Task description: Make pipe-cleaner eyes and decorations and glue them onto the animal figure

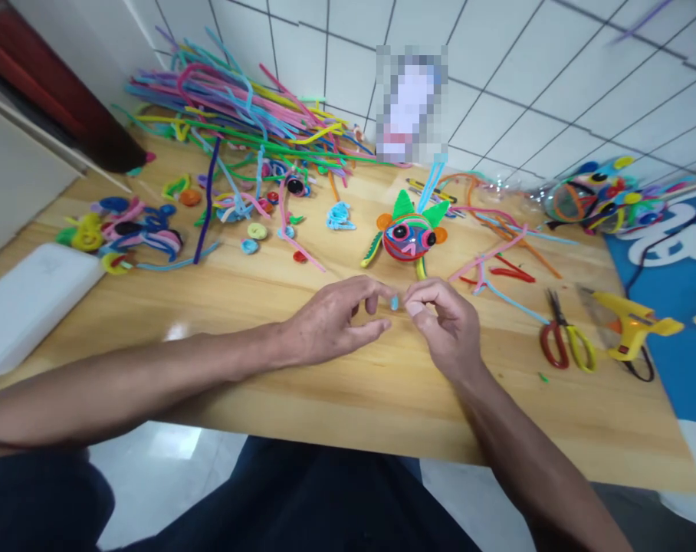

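Note:
My left hand (pixel 345 318) is over the middle of the wooden table, its thumb and index finger apart. A small light-blue fuzzy piece (pixel 395 302) shows right at its index fingertip; whether it touches the finger I cannot tell. Close by on the right, my right hand (pixel 448 322) has thumb and index finger pinched together, and what is between them is hidden. Just beyond both hands stands a pipe-cleaner figure (pixel 408 236) with green pointed ears, orange round sides, black eyes and a light-blue stalk on top.
Many pipe cleaners (pixel 238 100) are heaped at the back left. Coiled pieces and another pipe-cleaner figure (pixel 141 230) lie at left near a white box (pixel 34 303). Scissors (pixel 567 341) and a yellow glue gun (pixel 629 322) lie at right. A phone-like blurred object (pixel 411 107) leans on the tiled wall.

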A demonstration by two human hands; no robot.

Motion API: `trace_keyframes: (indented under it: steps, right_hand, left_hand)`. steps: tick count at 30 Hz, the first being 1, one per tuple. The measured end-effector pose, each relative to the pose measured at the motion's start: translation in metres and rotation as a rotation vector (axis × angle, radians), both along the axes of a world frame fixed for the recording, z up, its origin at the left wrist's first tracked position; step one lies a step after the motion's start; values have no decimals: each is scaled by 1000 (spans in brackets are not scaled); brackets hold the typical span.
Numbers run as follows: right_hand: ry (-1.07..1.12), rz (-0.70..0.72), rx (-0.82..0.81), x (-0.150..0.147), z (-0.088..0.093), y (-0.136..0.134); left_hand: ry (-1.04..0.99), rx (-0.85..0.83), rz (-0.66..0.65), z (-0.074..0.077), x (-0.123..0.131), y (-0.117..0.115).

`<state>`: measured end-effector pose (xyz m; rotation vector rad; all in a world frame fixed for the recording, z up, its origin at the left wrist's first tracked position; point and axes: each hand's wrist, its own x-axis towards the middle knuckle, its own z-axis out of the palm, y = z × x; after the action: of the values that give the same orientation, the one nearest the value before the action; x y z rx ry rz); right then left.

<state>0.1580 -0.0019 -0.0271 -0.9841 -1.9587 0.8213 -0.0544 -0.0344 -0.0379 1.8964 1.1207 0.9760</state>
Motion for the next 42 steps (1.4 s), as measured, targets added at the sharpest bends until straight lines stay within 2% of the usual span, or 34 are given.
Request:
trace_keyframes:
  steps: [5,8,11,14,17,20,26,32,38,40,42]
  right_hand:
    - [-131,62,141,-9,13,-11]
    - [-177,42,196,-7,18,-12]
    - [-185,-65,190,8,22,-10]
    - [-145,-217,126,36,23,-9]
    - [-57,-360,69,65,19,-15]
    - [7,-437,35,85,12,-26]
    - [5,-466,13,97,0,-42]
    - [-17,-544,88,120,-3,-44]
    - [28,-670,71,152,-4,-52]
    - [66,-742,86,164,-5,-52]
    - [220,-801,141,176,-4,-49]
  left_hand:
    - [-59,-82,-32,9,-2,0]
    - [-62,-109,-63,14,-6,1]
    - [-91,-138,-42,18,-11,6]
    - [-80,-162,11,18,-14,12]
    - [-11,-177,38,16,-16,15]
    - [75,-166,49,19,-17,16]
    - [268,-149,71,39,-19,18]
    - [425,51,287,52,-23,19]
    - [546,99,286,68,-20,13]
    - [666,131,308,78,-27,18]
    - [792,140,383,95,-41,28]
